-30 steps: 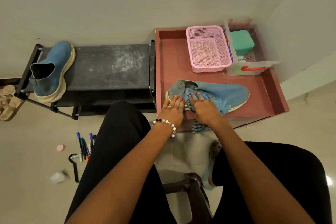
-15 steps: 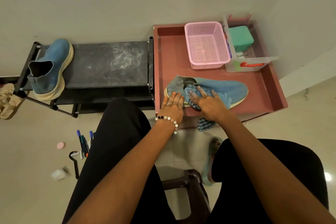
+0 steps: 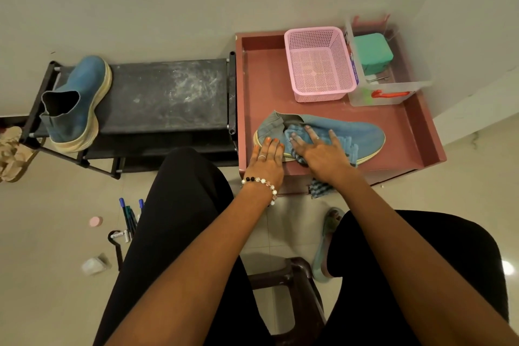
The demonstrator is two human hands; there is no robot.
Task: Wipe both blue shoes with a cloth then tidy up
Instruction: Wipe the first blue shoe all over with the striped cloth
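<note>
Unreadably labelled, both hands lie flat: left (image 3: 265, 159) on shoe (image 3: 348, 132), right (image 3: 323, 152) on cloth (image 3: 341, 144).

- One shoe (image 3: 345, 132) lies on its side in the tray (image 3: 415, 132) before me, my left hand (image 3: 265, 159) at its heel, my right hand (image 3: 323, 153) pressing the cloth (image 3: 344, 143) onto it.
- Behind it stand a basket (image 3: 318, 64) and, right of that, a bin (image 3: 393, 93).
- Left of the tray, the other shoe (image 3: 75, 104) sits on the rack (image 3: 168, 95).
</note>
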